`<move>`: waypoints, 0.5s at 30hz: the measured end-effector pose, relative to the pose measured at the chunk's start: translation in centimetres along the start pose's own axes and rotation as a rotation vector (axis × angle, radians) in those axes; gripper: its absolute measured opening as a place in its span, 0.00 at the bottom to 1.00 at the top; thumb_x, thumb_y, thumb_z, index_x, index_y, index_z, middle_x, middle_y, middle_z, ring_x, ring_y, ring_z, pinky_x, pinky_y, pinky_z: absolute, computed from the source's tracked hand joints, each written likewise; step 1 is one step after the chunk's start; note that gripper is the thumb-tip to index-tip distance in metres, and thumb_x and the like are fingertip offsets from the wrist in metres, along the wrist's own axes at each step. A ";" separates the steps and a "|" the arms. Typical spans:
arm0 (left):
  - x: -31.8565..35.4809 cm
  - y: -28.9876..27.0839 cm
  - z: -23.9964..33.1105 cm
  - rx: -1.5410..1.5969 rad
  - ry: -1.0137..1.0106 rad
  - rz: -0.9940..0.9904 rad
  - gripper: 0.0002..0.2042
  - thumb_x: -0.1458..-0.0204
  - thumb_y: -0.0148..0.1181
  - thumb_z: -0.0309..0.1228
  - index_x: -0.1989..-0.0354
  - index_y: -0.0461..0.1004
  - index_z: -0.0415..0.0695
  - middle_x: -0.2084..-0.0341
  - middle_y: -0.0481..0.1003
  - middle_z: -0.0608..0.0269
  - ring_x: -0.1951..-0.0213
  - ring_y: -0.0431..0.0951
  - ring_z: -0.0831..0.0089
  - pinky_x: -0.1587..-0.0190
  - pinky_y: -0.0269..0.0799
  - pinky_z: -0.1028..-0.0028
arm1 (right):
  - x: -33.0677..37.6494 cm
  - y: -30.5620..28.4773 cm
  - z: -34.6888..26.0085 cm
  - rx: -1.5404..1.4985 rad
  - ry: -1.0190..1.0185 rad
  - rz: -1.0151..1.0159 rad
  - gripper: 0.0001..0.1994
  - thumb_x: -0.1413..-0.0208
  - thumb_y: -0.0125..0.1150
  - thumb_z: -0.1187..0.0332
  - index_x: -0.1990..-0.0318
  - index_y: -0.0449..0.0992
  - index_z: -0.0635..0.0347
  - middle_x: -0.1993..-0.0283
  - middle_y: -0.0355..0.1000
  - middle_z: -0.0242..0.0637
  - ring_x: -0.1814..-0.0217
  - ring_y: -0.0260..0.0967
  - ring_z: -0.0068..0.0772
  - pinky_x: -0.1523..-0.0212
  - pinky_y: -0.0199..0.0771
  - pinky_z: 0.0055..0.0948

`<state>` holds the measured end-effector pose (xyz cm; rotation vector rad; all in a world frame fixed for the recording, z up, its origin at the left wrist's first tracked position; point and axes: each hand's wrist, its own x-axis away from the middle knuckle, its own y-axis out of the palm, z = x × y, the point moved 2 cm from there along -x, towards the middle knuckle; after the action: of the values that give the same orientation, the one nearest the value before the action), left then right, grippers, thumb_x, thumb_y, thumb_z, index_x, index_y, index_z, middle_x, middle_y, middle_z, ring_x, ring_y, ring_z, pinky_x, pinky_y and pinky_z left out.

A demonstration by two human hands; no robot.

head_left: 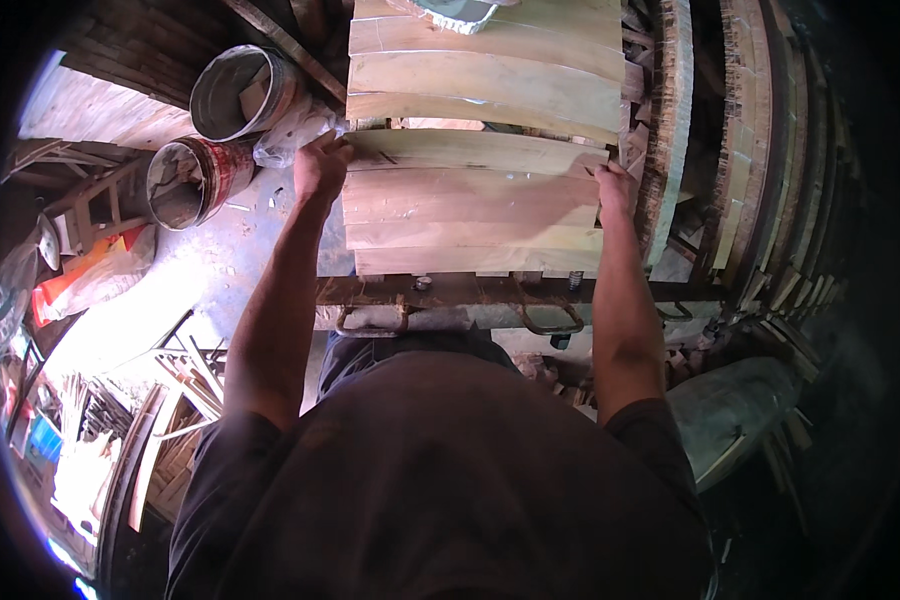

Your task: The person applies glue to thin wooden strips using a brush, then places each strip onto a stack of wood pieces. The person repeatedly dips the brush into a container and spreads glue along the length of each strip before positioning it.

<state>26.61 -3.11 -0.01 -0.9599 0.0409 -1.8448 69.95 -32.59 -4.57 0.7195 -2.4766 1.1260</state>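
A pale wooden board (480, 150) spans the bench in front of me, its left end marked with a short dark streak. My left hand (322, 168) is closed on that end, fingers curled over the edge. At the opposite end, my right hand (615, 190) pinches the board's corner; its thumb and fingers are partly hidden. Nearer to me, several boards (470, 200) lie edge to edge. A narrow gap separates the held board from another group of boards (485, 75) farther away. On those sits a container (460, 12) with a white-crusted rim, cut off by the picture's top.
Two buckets (242, 95) stand left of the boards, beside a crumpled clear plastic bag (295, 135). Metal clamps (550, 322) hang at the bench's front edge (460, 291). Long stacked timbers (750, 150) line the right side. Wood strips (195, 380) lie heaped at lower left.
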 end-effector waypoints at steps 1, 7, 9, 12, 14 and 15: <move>0.1 0.0 -0.2 0.076 0.018 0.018 0.26 0.50 0.64 0.25 0.40 0.68 0.32 0.52 0.79 0.52 0.52 0.78 0.72 0.47 0.72 0.75 | 0.0 0.0 -0.2 -0.026 -0.011 -0.010 0.09 0.47 0.63 0.72 0.59 0.81 0.62 0.65 0.74 0.27 0.62 0.66 0.22 0.57 0.65 0.26; 1.5 -1.1 0.5 0.440 0.167 0.169 0.23 0.52 0.63 0.19 0.44 0.72 0.31 0.55 0.80 0.51 0.53 0.79 0.70 0.47 0.73 0.73 | 3.4 -0.4 -2.7 -0.544 -0.260 -0.056 0.11 0.52 0.61 0.81 0.60 0.80 0.62 0.65 0.75 0.30 0.64 0.68 0.20 0.59 0.64 0.20; 1.6 -1.7 0.1 0.612 0.214 0.173 0.23 0.51 0.59 0.16 0.43 0.70 0.30 0.56 0.79 0.47 0.52 0.79 0.64 0.45 0.73 0.68 | 4.1 -1.2 -2.6 -0.542 -0.227 -0.045 0.11 0.52 0.61 0.83 0.60 0.80 0.63 0.63 0.75 0.29 0.63 0.67 0.19 0.58 0.63 0.19; 1.8 -3.4 -0.8 1.078 -0.008 0.151 0.28 0.52 0.49 0.09 0.38 0.62 0.30 0.58 0.77 0.43 0.51 0.79 0.54 0.45 0.75 0.62 | 6.5 -1.4 -4.2 -1.143 -0.055 -0.222 0.14 0.50 0.53 0.81 0.57 0.80 0.64 0.53 0.78 0.38 0.44 0.70 0.35 0.40 0.64 0.33; 1.6 -3.8 -1.9 1.255 -0.040 0.088 0.32 0.54 0.45 0.06 0.36 0.54 0.31 0.60 0.76 0.41 0.50 0.77 0.49 0.43 0.75 0.59 | 8.3 -2.3 -5.0 -1.560 0.023 -0.385 0.17 0.51 0.51 0.78 0.53 0.78 0.65 0.44 0.75 0.44 0.31 0.61 0.47 0.28 0.54 0.50; 1.5 -3.8 -2.5 1.343 -0.056 0.056 0.34 0.56 0.42 0.04 0.35 0.51 0.31 0.61 0.76 0.40 0.50 0.77 0.46 0.43 0.75 0.58 | 8.7 -2.1 -5.3 -1.578 0.024 -0.344 0.17 0.51 0.52 0.78 0.53 0.78 0.65 0.44 0.75 0.43 0.31 0.61 0.48 0.28 0.54 0.50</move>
<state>21.91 -3.42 0.77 -0.0358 -1.0510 -1.3225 64.45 -32.34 4.23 0.4863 -2.1600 -0.9348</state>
